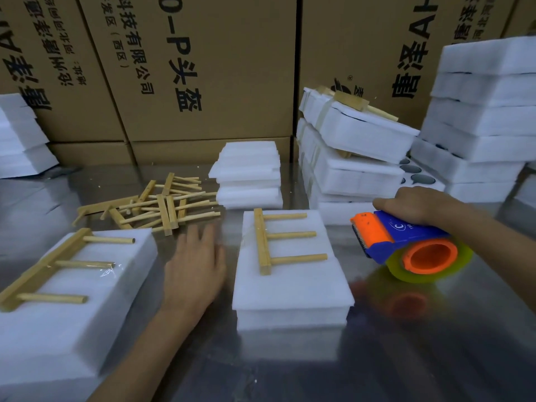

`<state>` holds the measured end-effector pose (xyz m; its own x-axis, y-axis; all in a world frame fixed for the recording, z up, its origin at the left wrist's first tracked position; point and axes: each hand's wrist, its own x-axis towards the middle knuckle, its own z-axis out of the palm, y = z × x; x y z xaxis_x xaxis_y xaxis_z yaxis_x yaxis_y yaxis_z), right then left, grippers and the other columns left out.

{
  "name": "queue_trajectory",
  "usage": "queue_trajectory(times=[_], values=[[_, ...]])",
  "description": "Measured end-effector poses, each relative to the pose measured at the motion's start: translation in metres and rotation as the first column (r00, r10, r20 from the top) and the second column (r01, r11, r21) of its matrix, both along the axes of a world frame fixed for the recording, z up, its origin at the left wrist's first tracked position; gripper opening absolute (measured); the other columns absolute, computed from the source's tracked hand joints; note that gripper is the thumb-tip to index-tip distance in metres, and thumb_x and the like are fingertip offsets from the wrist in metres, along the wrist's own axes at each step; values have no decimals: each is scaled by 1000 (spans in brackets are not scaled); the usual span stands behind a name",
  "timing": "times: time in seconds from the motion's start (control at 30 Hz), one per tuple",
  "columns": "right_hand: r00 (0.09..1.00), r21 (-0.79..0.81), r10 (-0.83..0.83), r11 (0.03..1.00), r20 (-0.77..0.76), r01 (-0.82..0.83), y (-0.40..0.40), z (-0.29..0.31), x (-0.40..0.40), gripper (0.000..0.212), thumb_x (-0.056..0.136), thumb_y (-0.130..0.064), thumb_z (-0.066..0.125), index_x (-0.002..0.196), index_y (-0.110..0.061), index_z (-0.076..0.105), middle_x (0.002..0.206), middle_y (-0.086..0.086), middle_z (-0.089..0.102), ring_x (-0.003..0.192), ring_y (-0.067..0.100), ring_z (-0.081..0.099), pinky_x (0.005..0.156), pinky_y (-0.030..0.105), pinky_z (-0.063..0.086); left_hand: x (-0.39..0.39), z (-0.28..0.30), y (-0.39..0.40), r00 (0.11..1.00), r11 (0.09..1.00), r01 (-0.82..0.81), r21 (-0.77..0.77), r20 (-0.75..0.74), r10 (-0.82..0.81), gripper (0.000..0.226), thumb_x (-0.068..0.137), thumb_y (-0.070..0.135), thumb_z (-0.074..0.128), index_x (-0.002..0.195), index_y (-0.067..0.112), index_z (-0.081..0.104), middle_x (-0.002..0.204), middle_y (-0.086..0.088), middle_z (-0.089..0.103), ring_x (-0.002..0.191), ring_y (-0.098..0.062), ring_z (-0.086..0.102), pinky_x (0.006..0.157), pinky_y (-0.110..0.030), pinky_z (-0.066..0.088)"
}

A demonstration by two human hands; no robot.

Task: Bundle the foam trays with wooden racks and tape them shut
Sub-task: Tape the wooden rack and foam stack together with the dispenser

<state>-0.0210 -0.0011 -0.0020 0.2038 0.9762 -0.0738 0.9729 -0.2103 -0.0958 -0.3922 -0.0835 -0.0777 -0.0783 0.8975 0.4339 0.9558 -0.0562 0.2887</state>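
Closest in, the left hand (pixel 195 266) is lying flat and spread on the steel table (pixel 406 358), gripping nothing, sitting between two foam tray stacks. The left stack (pixel 58 329) and the middle stack (pixel 290 285) are each carrying a wooden rack (pixel 278 239) on top. Right hand (pixel 417 203) is wrapping around a blue and orange tape dispenser (pixel 406 242), just right of the middle stack. Further back, loose racks (pixel 156 204) are piling up, with taped bundles (pixel 353 146) leaning by cardboard boxes (pixel 203 68).
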Motion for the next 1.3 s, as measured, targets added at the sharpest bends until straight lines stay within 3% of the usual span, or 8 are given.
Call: queue_trajectory(times=[0.13,0.27,0.33,0.43,0.77,0.93,1.07,1.3], values=[[1000,6,2,1000,-11,-2,0,0,1,46,92,-67,35,84,-25,52,83,-1,54,76,14,53,78,35,39,27,43,7,941,936,204,288,207,-268,25,97,16,44,119,21,55,113,6,54,104,-10,48,78,-26,38],[1000,14,18,1000,-5,-17,-2,1,-3,51,93,-66,35,98,-22,58,103,8,61,82,19,55,84,37,42,91,63,25,842,843,535,-54,126,-525,41,104,27,37,144,21,43,149,2,43,137,-12,33,107,-24,24],[999,18,16,1000,-28,-16,-4,1,0,55,93,-66,34,111,-21,59,108,9,61,91,23,56,90,38,43,112,55,37,849,812,485,-326,-49,-526,55,106,40,24,157,20,16,165,3,7,151,-11,3,120,-31,1],[997,21,16,1000,-70,-15,-6,1,4,58,93,-67,34,117,-21,59,104,7,58,92,24,56,90,38,43,118,39,52,841,798,320,-511,-234,-487,61,104,51,11,157,24,-1,164,6,-12,151,-14,-11,122,-40,-5],[989,-2,36,999,-142,-37,-8,5,8,57,93,-64,34,120,-21,58,105,6,54,93,24,54,82,36,37,119,43,55,825,764,266,-588,-270,-496,63,101,58,10,157,32,-4,164,6,-13,151,-17,-12,120,-51,-6],[993,-22,50,998,-110,-53,-9,6,5,54,92,-64,33,116,-23,57,105,6,57,94,24,56,86,38,40,137,54,62,943,781,237,-577,-55,-327,74,91,76,15,154,37,21,164,6,11,150,-22,11,117,-61,1],[988,-29,47,998,-144,-52,-11,6,11,46,94,-63,33,106,-22,51,103,5,54,85,19,52,82,36,36,147,38,53,902,857,131,-499,-300,-312,76,87,79,8,154,43,2,165,2,5,151,-27,5,113,-66,1],[997,-27,59,998,-56,-60,-19,4,38,47,92,-68,33,94,-25,49,87,-1,50,73,9,46,59,29,27,143,39,52,881,840,141,-524,-320,-348,74,89,75,6,154,42,-6,165,0,-3,152,-29,-4,115,-66,-2]])
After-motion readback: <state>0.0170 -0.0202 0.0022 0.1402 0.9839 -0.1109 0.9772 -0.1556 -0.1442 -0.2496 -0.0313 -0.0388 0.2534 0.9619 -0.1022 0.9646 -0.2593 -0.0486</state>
